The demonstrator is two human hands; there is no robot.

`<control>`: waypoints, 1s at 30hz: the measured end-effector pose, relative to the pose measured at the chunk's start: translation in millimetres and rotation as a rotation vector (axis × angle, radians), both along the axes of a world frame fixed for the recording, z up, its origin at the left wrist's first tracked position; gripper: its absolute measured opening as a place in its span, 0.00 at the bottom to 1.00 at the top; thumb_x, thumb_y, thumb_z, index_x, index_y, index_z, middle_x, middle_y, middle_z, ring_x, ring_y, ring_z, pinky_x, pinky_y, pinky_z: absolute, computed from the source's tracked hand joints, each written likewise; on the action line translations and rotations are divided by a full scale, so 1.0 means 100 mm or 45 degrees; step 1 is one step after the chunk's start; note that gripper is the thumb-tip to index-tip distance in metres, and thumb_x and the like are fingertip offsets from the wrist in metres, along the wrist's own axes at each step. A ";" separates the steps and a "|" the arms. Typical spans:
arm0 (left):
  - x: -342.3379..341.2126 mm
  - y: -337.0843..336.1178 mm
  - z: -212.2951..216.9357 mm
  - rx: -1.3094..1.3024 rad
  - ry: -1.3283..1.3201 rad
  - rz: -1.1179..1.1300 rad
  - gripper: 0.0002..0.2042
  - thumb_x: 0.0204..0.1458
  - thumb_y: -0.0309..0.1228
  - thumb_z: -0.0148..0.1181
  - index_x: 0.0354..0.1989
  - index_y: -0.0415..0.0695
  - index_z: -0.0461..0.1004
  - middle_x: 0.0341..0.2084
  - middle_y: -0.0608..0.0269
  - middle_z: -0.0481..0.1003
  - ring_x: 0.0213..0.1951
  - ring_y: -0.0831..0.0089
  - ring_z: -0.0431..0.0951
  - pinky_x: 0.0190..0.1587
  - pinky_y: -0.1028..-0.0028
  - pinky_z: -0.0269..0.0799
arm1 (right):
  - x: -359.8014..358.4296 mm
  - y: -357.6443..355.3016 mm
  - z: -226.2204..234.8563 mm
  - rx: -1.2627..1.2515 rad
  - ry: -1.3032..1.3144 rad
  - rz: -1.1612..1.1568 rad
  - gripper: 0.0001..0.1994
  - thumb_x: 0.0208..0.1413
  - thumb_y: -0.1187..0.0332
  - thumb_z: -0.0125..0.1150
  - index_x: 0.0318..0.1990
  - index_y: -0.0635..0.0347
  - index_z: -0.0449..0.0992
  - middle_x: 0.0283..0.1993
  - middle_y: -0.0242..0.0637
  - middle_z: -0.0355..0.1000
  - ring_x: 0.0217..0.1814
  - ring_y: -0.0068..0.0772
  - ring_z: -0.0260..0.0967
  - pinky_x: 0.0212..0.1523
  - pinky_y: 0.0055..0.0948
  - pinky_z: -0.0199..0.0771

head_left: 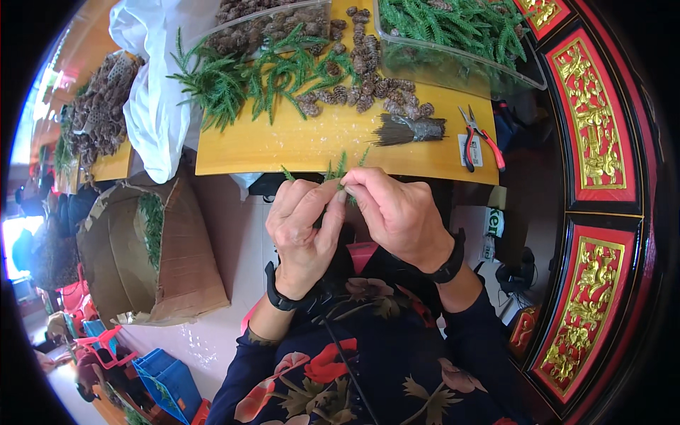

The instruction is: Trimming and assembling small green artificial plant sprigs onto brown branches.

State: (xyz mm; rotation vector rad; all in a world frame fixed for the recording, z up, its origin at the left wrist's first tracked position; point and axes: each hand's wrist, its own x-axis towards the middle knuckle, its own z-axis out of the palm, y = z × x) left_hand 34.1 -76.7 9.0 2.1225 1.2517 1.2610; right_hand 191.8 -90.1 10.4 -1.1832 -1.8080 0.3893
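My left hand [303,225] and my right hand [401,212] meet just in front of the table's near edge. Between their pinched fingertips is a small green artificial pine sprig [341,164], its tips poking up above the fingers. The left fingers are closed round its lower part, which they mostly hide. Thumb and forefinger of the right hand pinch at the same spot. On the yellow table [269,152] beyond lie loose pine sprigs [219,85], several pine cones [365,92], a bundle of dark wire stems [409,129] and red-handled pliers [482,139].
Clear plastic bins hold green sprigs [453,32] at the back right and pine cones [276,28] at the back. A white plastic bag [157,92] hangs at the left, above an open cardboard box [127,255]. Carved red-and-gold panels [595,113] stand at the right.
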 end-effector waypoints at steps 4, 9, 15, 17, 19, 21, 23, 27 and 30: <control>0.03 0.00 -0.01 0.071 0.028 0.010 0.08 0.43 0.18 0.65 0.33 0.38 0.79 0.23 0.59 0.72 0.27 0.66 0.71 0.31 0.71 0.66 | 0.02 -0.01 -0.01 0.090 -0.097 -0.015 0.11 0.52 0.80 0.63 0.43 0.64 0.73 0.32 0.41 0.77 0.29 0.37 0.78 0.27 0.29 0.76; 0.01 -0.02 0.02 0.086 0.045 0.010 0.08 0.42 0.18 0.66 0.33 0.39 0.79 0.23 0.60 0.71 0.27 0.64 0.70 0.30 0.70 0.66 | 0.00 -0.01 -0.02 0.145 -0.100 -0.025 0.10 0.51 0.80 0.63 0.41 0.64 0.73 0.31 0.41 0.77 0.29 0.38 0.78 0.27 0.29 0.76; 0.00 -0.03 0.01 0.097 0.090 -0.046 0.07 0.45 0.18 0.66 0.34 0.38 0.79 0.24 0.59 0.72 0.28 0.66 0.71 0.32 0.71 0.66 | -0.03 -0.06 0.02 -0.077 0.062 -0.049 0.09 0.51 0.80 0.62 0.40 0.64 0.73 0.29 0.40 0.76 0.27 0.36 0.78 0.26 0.26 0.74; 0.01 -0.03 -0.01 0.110 0.066 -0.041 0.08 0.43 0.18 0.66 0.33 0.39 0.79 0.23 0.59 0.72 0.27 0.64 0.70 0.30 0.69 0.66 | -0.07 -0.06 -0.01 -0.259 0.290 -0.063 0.09 0.51 0.80 0.62 0.40 0.63 0.73 0.27 0.40 0.75 0.25 0.35 0.77 0.26 0.24 0.73; 0.01 -0.03 -0.05 0.084 0.035 -0.011 0.08 0.43 0.18 0.66 0.33 0.39 0.80 0.23 0.59 0.72 0.27 0.64 0.70 0.30 0.70 0.66 | -0.12 -0.05 -0.04 -0.319 0.368 -0.077 0.08 0.51 0.80 0.61 0.39 0.63 0.73 0.27 0.40 0.75 0.25 0.34 0.76 0.26 0.24 0.73; 0.00 -0.03 -0.08 0.034 -0.028 0.047 0.08 0.44 0.18 0.66 0.34 0.39 0.80 0.24 0.60 0.72 0.27 0.65 0.70 0.31 0.70 0.66 | -0.17 -0.03 -0.07 -0.436 0.526 -0.104 0.07 0.52 0.80 0.61 0.39 0.64 0.73 0.26 0.40 0.74 0.24 0.32 0.75 0.26 0.24 0.72; -0.01 -0.03 -0.10 0.010 -0.071 0.061 0.08 0.45 0.18 0.66 0.34 0.39 0.80 0.24 0.60 0.72 0.28 0.65 0.71 0.31 0.71 0.66 | -0.22 0.01 -0.12 -0.269 0.443 -0.116 0.07 0.53 0.80 0.61 0.39 0.64 0.73 0.26 0.39 0.74 0.24 0.30 0.74 0.26 0.23 0.72; -0.07 -0.02 -0.10 -0.130 -0.259 0.058 0.07 0.48 0.19 0.64 0.36 0.37 0.80 0.26 0.61 0.73 0.29 0.69 0.71 0.33 0.74 0.66 | -0.25 0.08 -0.19 0.116 0.253 -0.111 0.06 0.55 0.79 0.60 0.40 0.64 0.74 0.25 0.36 0.74 0.24 0.23 0.73 0.25 0.23 0.71; -0.13 0.04 -0.13 -0.320 -0.473 -0.020 0.06 0.50 0.19 0.63 0.36 0.36 0.80 0.27 0.62 0.73 0.31 0.73 0.71 0.35 0.76 0.66 | -0.21 0.07 -0.20 0.212 0.188 -0.071 0.06 0.55 0.79 0.59 0.40 0.64 0.74 0.26 0.34 0.74 0.24 0.20 0.72 0.25 0.22 0.69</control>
